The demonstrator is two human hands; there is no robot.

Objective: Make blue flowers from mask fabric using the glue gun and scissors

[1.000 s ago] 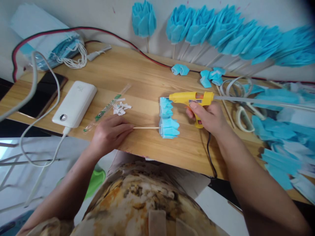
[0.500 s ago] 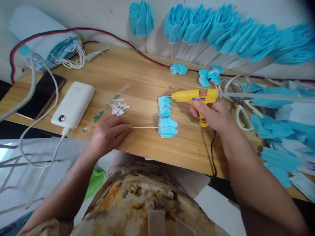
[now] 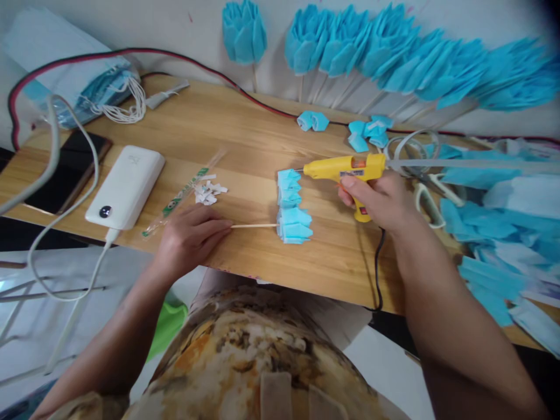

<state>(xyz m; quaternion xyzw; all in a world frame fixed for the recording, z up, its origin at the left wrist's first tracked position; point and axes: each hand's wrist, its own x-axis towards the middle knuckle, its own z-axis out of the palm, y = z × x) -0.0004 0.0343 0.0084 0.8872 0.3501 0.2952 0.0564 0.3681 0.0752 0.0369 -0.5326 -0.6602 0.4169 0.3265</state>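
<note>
Between the fingers of my left hand (image 3: 188, 238) is a thin wooden stick (image 3: 254, 226), lying level just over the table. Its far end meets a folded strip of blue fabric (image 3: 295, 224) with a pointed, petal-like edge, which stretches away from me across the wood. My right hand (image 3: 378, 198) is closed round the handle of a yellow glue gun (image 3: 332, 167). The nozzle is at the strip's far end; whether it touches, I cannot tell. A clear glue stick (image 3: 459, 165) juts from the back of the gun.
Blue fabric flowers (image 3: 306, 41) on sticks lean along the wall. Left are a white power bank (image 3: 126, 186), a phone (image 3: 65, 169) and paper scraps (image 3: 209, 191). Scissors (image 3: 429, 204), tape rolls (image 3: 413, 151) and blue fabric pieces (image 3: 490, 233) crowd the right. The gun's black cord (image 3: 380, 268) hangs over the front edge.
The whole view has shifted slightly, so everything sits a little further left. Both hands keep their grips, and the nozzle stays by the strip's far end.
</note>
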